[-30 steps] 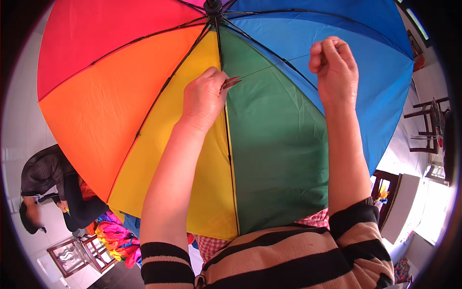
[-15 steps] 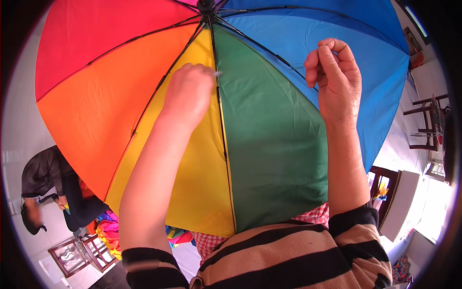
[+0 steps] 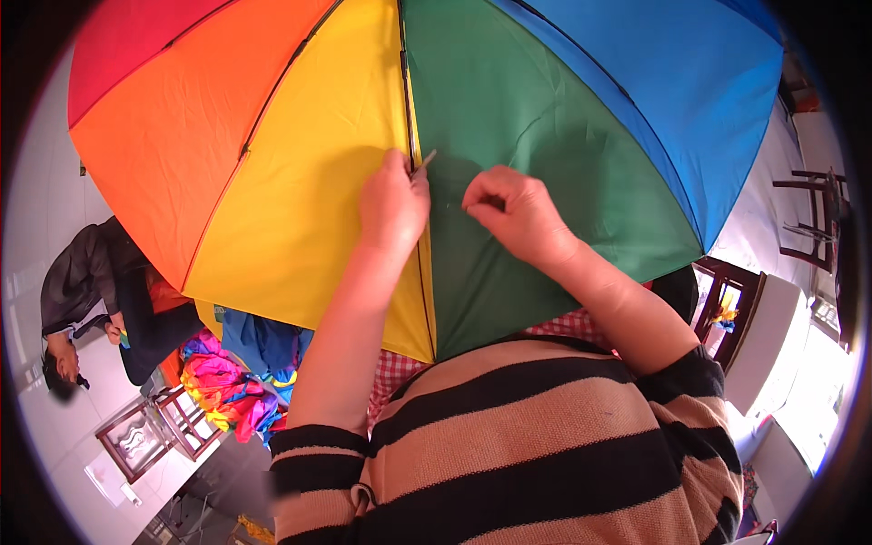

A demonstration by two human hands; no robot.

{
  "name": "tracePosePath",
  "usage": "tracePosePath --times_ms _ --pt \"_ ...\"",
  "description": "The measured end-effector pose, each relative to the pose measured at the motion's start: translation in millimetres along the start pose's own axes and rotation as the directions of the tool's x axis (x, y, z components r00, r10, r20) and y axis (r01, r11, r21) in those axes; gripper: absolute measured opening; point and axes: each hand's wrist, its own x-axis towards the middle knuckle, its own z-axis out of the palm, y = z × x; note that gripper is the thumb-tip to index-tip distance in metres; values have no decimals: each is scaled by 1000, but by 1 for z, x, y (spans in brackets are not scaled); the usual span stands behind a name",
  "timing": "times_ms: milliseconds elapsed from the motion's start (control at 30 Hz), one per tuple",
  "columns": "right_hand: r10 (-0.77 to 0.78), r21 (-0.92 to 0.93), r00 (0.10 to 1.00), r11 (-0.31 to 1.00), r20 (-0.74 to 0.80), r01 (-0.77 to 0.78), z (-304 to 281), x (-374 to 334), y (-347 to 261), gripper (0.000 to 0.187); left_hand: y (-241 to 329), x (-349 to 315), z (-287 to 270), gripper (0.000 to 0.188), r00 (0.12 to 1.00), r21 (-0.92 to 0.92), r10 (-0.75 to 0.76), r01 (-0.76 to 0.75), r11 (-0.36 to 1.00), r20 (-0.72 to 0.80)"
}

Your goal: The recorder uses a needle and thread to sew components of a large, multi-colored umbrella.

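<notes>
An open umbrella (image 3: 309, 218) with rainbow-coloured panels spreads out in front of me, its inner side and black ribs showing. My left hand (image 3: 395, 207) is closed at the rib (image 3: 405, 82) between the yellow and green panels. From its fingers sticks a small, thin, pale metallic piece (image 3: 426, 161), whose kind I cannot make out. My right hand (image 3: 520, 211) is over the green panel, just right of the left one, with thumb and fingers pinched together. Whatever it may hold is too small to see.
A seated person (image 3: 109, 300) in dark clothes is at the left. Beside my left arm lies a heap of bright, multicoloured cloth (image 3: 227, 381). A wooden chair (image 3: 808, 218) stands at the far right, and red checked cloth (image 3: 397, 372) shows below the umbrella.
The umbrella has shifted in view, its hub leaving the upper edge. My right hand has come down and left from the blue panel to the green one; my left hand has moved lower along the rib.
</notes>
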Motion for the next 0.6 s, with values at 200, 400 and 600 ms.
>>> tracePosePath --times_ms 200,400,600 --pt "-142 -343 989 932 -45 118 16 4 -3 9 -12 -13 -38 25 859 -763 -146 505 403 491" --pt "-234 -422 953 896 -193 135 20 39 -10 6 -15 -24 -39 28 886 -865 -161 461 198 435" --pt "-198 -426 974 895 -110 134 33 29 -14 8 -20 -22 -36 28 893 -882 -137 446 155 428"
